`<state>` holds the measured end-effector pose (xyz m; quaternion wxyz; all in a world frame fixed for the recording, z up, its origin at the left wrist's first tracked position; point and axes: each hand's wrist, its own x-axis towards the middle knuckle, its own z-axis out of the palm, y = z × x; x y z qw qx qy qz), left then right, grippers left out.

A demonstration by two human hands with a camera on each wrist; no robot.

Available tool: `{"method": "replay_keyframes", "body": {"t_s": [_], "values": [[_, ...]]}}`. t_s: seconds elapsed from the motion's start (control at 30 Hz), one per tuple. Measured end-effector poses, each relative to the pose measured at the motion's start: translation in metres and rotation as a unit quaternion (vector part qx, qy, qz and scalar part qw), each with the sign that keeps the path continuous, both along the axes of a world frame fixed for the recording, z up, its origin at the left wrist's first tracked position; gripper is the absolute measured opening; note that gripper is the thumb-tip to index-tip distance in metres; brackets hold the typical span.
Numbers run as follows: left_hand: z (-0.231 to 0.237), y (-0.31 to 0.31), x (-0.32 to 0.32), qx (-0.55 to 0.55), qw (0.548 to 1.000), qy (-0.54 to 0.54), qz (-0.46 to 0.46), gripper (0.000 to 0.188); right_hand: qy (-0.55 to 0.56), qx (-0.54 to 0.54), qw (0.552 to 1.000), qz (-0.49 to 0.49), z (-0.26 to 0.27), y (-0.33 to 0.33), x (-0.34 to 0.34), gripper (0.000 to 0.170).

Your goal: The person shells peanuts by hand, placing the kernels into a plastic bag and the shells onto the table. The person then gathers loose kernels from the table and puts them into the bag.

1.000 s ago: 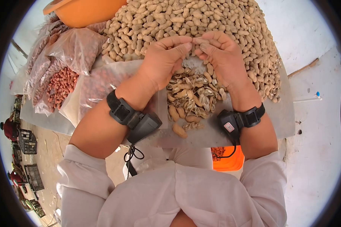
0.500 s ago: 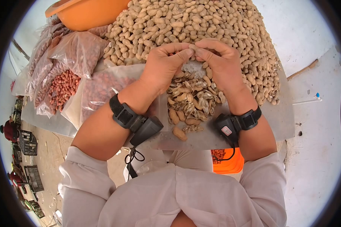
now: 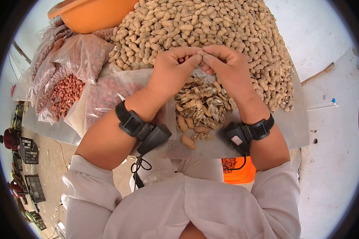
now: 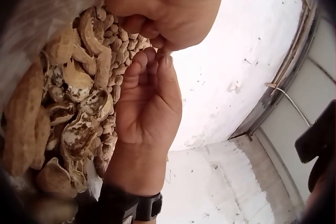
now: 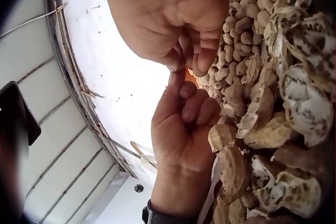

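In the head view, the left hand [image 3: 169, 71] and right hand [image 3: 232, 71] meet fingertip to fingertip below the big pile of unshelled peanuts [image 3: 211, 24]. Both pinch a small peanut [image 3: 202, 53] between thumbs and forefingers. Red kernels [image 3: 183, 59] show within the left hand's curled fingers. Under the hands lies a heap of broken shells [image 3: 205, 101]. In the left wrist view, the left hand [image 4: 168, 8] is above the right hand [image 4: 149, 103]; the right wrist view has the right hand [image 5: 168, 14] above the left hand [image 5: 184, 129], the pinched piece mostly hidden.
An orange basin [image 3: 93, 16] stands at the back left, beside clear bags of red kernels [image 3: 79, 55]. Another plastic bag [image 3: 111, 89] lies by the left forearm. Below the table edge [image 3: 187, 153] is an orange container [image 3: 243, 173]. A white wall [image 3: 331, 131] rises at the right.
Both hands have come slightly lower in the head view, still together at the fingertips. The red kernels inside the left hand show more plainly.
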<state>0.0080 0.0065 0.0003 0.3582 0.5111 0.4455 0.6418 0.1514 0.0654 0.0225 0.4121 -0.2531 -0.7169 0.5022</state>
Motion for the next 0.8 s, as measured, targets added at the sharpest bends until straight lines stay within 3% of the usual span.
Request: {"method": "replay_keyframes", "body": {"t_s": [0.23,0.33,0.43,0.53,0.63,0.8], "values": [[-0.002,0.001,0.003,0.046,0.99,0.112,0.072,0.014,-0.066,0.029,0.997,-0.034,-0.003,-0.001,0.0,0.019],[-0.003,0.001,0.003,0.033,0.993,0.093,0.068,0.013,-0.086,0.08,0.991,-0.062,-0.005,-0.004,-0.001,0.018],[-0.003,0.002,0.004,0.023,0.992,0.093,0.077,0.014,-0.069,0.066,0.993,-0.07,-0.006,-0.006,-0.004,0.017],[-0.008,0.007,0.004,0.01,0.999,0.017,0.05,0.016,-0.037,-0.015,0.998,-0.044,-0.006,-0.005,-0.005,0.018],[-0.005,0.005,0.006,-0.003,0.996,-0.085,0.013,0.016,0.083,-0.114,0.99,0.014,-0.014,0.001,-0.006,0.017],[-0.004,0.006,0.003,-0.046,0.972,-0.223,-0.055,0.017,0.128,-0.146,0.98,0.031,-0.015,0.003,-0.008,0.017]]}}
